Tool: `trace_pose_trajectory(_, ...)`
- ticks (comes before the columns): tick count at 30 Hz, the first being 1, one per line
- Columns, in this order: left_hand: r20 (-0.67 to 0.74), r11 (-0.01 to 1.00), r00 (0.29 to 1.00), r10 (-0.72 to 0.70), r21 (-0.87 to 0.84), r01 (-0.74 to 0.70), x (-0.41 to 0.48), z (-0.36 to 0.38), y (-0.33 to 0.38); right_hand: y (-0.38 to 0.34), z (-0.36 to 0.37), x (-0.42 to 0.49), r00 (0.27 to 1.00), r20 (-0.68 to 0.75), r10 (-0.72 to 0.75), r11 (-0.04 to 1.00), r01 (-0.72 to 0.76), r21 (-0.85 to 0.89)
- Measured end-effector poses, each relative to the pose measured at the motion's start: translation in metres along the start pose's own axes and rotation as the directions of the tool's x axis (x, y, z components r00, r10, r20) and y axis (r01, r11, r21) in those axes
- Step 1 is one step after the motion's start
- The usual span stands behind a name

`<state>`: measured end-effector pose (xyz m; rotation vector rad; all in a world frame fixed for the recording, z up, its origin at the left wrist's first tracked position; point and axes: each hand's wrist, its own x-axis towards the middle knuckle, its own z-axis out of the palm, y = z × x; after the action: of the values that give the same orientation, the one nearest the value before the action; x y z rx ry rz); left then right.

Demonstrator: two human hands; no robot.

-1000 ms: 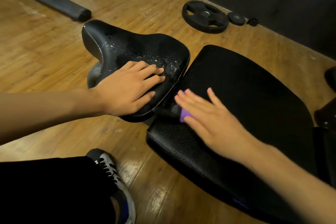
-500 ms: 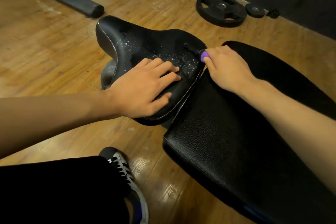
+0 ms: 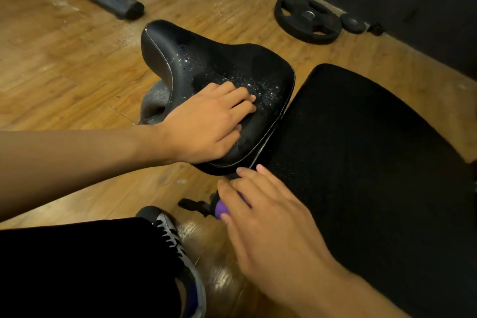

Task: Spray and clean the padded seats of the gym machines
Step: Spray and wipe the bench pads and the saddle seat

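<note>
Pressing flat on the wet saddle (image 3: 232, 64), the left hand (image 3: 204, 126) holds nothing. The right hand (image 3: 271, 222) wraps around the purple spray bottle (image 3: 222, 210), just below the saddle. Its black nozzle (image 3: 192, 204) points left, not up at the saddle. The big seat pad (image 3: 361, 150) lies beside that hand.

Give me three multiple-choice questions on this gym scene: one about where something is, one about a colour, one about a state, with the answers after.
1. Where does the left hand rest?
A. On the saddle seat
B. On a dumbbell
C. In a bucket

2. What colour is the grip of the tool in the right hand?
A. Red
B. Purple
C. Yellow

3. How is the saddle seat's top?
A. Covered by a cloth
B. Torn open
C. Speckled with droplets

Answers:
1 A, its fingers lie on the padding.
2 B, purple shows beside the thumb.
3 C, bright specks spread ahead of the fingers.
</note>
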<state>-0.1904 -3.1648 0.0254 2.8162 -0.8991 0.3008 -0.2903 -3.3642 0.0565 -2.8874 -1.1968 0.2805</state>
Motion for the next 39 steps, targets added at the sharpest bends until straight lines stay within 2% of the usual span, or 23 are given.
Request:
trace_pose_trajectory(3, 0.006, 1.0, 1.0, -0.001, 0.016, 0.001, 0.0, 0.0, -0.001, 0.024, -0.011, 0.01, 0.997, 0.05, -0.059, 0.997, 0.057, 0.055)
trace_pose_trajectory(7, 0.022, 1.0, 1.0, -0.003, 0.002, 0.003, 0.001, -0.002, -0.001, 0.05, -0.019, 0.019, 0.999, -0.04, -0.017, 0.996, 0.021, 0.088)
trace_pose_trajectory(11, 0.02, 1.0, 1.0, -0.009, 0.003, 0.009, 0.0, 0.0, -0.002, 0.033, -0.012, -0.002, 0.98, 0.061, -0.187, 0.978, 0.18, 0.101)
trace_pose_trajectory(13, 0.019, 1.0, 1.0, -0.007, 0.004, 0.007, 0.0, 0.0, -0.002, 0.045, -0.012, -0.002, 0.978, 0.029, -0.208, 0.976, 0.206, 0.067)
trace_pose_trajectory(15, 0.012, 1.0, 1.0, 0.0, -0.003, 0.0, 0.0, 0.0, -0.002, 0.072, -0.008, 0.007, 0.99, -0.077, -0.115, 0.988, 0.122, 0.096)
trace_pose_trajectory(17, 0.01, 1.0, 1.0, 0.001, -0.009, -0.001, 0.0, -0.001, -0.002, 0.105, -0.007, 0.021, 0.993, -0.116, 0.01, 0.991, 0.006, 0.132)
trace_pose_trajectory(21, -0.003, 1.0, 1.0, -0.005, -0.011, 0.005, 0.0, 0.001, -0.002, 0.154, -0.012, 0.055, 0.993, -0.095, 0.063, 0.996, -0.057, 0.067)
trace_pose_trajectory(25, -0.017, 1.0, 1.0, -0.002, -0.025, 0.001, 0.001, 0.003, -0.003, 0.187, -0.022, 0.083, 0.969, -0.189, 0.158, 0.987, -0.157, 0.022)
trace_pose_trajectory(33, -0.021, 1.0, 1.0, 0.005, -0.029, -0.006, 0.001, 0.004, -0.004, 0.236, -0.044, 0.163, 0.93, -0.091, 0.355, 0.923, -0.364, -0.122)
trace_pose_trajectory(36, -0.013, 1.0, 1.0, 0.006, -0.029, -0.006, 0.001, 0.002, -0.005, 0.225, -0.04, 0.163, 0.925, -0.106, 0.366, 0.917, -0.378, -0.129)
trace_pose_trajectory(39, -0.006, 1.0, 1.0, 0.003, -0.026, -0.003, 0.0, 0.001, -0.004, 0.196, -0.028, 0.135, 0.941, -0.159, 0.3, 0.947, -0.313, -0.067)
